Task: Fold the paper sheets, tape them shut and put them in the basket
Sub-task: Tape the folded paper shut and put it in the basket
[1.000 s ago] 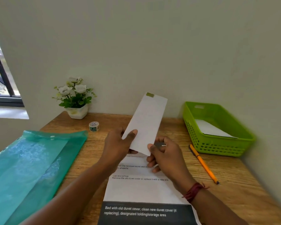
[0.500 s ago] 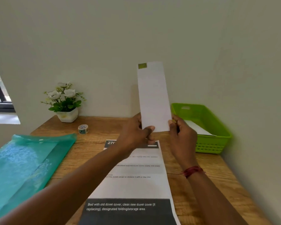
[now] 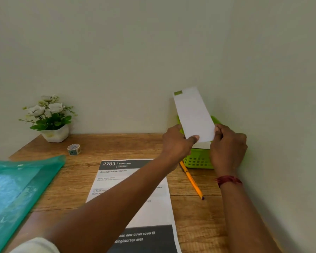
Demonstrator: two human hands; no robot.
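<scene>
Right of the frame's centre, a folded paper strip [image 3: 193,114] stands nearly upright in the air, leaning a little to the upper left, with a small olive piece of tape [image 3: 178,92] at its top left corner. Both hands hold its lower end. The left hand [image 3: 175,141] pinches the bottom left corner, thumb on the front and fingers [image 3: 171,132] curled behind. The right hand [image 3: 226,145] grips the bottom right edge with curled fingers; a red thread band [image 3: 228,179] circles its wrist. The strip hangs directly above the green basket [image 3: 197,159], which sits on the wooden worktop [image 3: 117,145] against the wall at mid right, largely hidden by the hands. A bit of white paper [image 3: 202,145] shows inside it.

Below the arms a printed sheet [image 3: 131,179] headed "2703 BEDROOM" lies flat. An orange pencil [image 3: 191,179] lies just right of it, near the basket. At left are a tape roll [image 3: 73,149], a potted white-flowered plant [image 3: 51,121] and a teal plastic folder [image 3: 16,189].
</scene>
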